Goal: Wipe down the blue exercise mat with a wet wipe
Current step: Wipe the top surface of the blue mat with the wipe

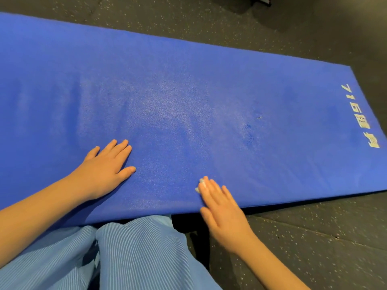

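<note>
The blue exercise mat (pixel 188 84) lies flat across the dark floor, with pale printed characters near its right end. My left hand (pixel 106 166) rests flat on the mat near its front edge, fingers straight. My right hand (pixel 222 210) presses a small white wet wipe (pixel 200 186) onto the mat close to the front edge, its fingers laid straight over it. Only a bit of the wipe shows past my fingertips. A paler sheen marks the middle of the mat.
Dark speckled rubber flooring (pixel 314 237) surrounds the mat. My knees in light blue striped trousers (pixel 129 254) sit against the mat's front edge. A dark object (pixel 261 0) is cut off at the top edge.
</note>
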Demonstrator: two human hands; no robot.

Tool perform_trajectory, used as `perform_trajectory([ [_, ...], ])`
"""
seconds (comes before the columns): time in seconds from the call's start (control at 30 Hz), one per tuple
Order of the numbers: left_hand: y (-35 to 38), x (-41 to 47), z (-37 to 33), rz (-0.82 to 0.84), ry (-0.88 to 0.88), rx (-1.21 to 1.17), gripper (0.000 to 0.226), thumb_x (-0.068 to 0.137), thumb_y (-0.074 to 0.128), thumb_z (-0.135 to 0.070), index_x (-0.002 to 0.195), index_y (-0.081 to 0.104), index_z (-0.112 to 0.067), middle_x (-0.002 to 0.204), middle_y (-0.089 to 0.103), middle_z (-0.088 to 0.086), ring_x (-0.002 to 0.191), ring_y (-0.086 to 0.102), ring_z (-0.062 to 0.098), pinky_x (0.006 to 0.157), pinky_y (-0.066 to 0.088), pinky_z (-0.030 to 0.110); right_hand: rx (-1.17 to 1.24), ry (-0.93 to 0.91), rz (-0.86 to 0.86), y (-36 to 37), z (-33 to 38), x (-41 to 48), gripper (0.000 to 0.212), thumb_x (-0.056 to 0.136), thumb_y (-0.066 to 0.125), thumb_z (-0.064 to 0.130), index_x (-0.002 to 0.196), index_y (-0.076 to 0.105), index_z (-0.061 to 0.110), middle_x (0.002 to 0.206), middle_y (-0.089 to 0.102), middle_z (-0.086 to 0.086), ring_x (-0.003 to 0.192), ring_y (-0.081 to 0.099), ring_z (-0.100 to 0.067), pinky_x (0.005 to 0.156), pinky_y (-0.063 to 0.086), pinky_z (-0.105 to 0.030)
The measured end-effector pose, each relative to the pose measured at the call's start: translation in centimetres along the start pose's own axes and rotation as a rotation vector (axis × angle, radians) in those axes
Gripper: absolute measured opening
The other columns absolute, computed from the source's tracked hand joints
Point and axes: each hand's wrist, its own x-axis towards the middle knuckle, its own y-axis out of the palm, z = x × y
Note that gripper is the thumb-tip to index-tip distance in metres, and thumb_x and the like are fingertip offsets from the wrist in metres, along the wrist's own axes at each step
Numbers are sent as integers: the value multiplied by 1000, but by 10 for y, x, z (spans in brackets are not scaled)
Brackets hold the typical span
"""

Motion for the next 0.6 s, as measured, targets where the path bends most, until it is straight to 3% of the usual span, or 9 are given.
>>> perform_trajectory([
  [0.07, 0, -2, -3, -7, 3, 3, 67, 100, 22, -51, 154, -2, -20, 160, -12, -7, 147, -11, 13, 119, -2, 38, 2, 138, -27, -4, -14, 11, 66, 95, 16, 48, 148, 34, 12, 155, 23, 2, 144, 26, -21, 118, 15, -36],
  [0.13, -2, -5, -8, -6, 20, 12, 67, 100, 23, -51, 154, 0, -20, 161, -11, -7, 147, -10, 12, 119, -2, 37, 65, 175, -11, -1, -10, 15, 83, 88, 3, 66, 152, 19, 16, 154, 0, 9, 148, 5, -13, 118, -4, -24],
  [0.17, -3, -6, -11, -2, 37, 12, 68, 99, 23, -53, 154, 0, -20, 161, -11, -7, 147, -10, 12, 119, -2, 37, 96, 143, -6, 1, -4, 11, 87, 87, 1, 72, 153, 16, 16, 155, -3, 10, 147, -1, -10, 116, -8, -21],
  [0.23, -6, -10, -19, 17, 92, 15, 80, 90, 13, -69, 154, 2, -23, 160, -10, -9, 147, -11, 10, 119, -4, 36, 95, 39, 6, 3, 3, -6, 82, 92, 12, 70, 153, 20, 15, 160, 8, 3, 147, 5, -10, 118, 0, -26],
  [0.3, -10, -12, -30, 35, 174, 11, 109, 62, -6, -85, 154, 4, -26, 160, -10, -13, 146, -11, 7, 118, -5, 35, -42, -18, 2, 4, -12, -18, 75, 94, 32, 64, 151, 25, 16, 158, 23, -3, 146, 19, -17, 118, 15, -35],
  [0.4, -11, -10, -48, 44, 289, 56, 125, 46, -16, -92, 154, 4, -30, 159, -12, -17, 145, -13, 4, 117, -8, 32, -151, 41, -97, 2, -43, -13, 85, 77, 72, 45, 144, 32, 11, 151, 37, -11, 139, 32, -26, 112, 29, -41],
  [0.47, -14, -10, -61, 52, 361, 81, 129, 43, -24, -93, 153, 4, -31, 158, -11, -18, 145, -13, 3, 116, -8, 31, -140, 37, -109, 3, -51, -5, 95, 64, 86, 28, 141, 35, 6, 146, 43, -17, 134, 41, -32, 108, 36, -44],
  [0.6, -20, -12, -81, 129, 429, 93, 115, 58, 5, -94, 154, 4, -30, 159, -11, -17, 145, -14, 4, 118, -8, 33, -199, -103, -210, -6, -59, 3, 94, 54, 91, 15, 132, 40, 1, 133, 55, -22, 119, 57, -38, 94, 49, -48],
])
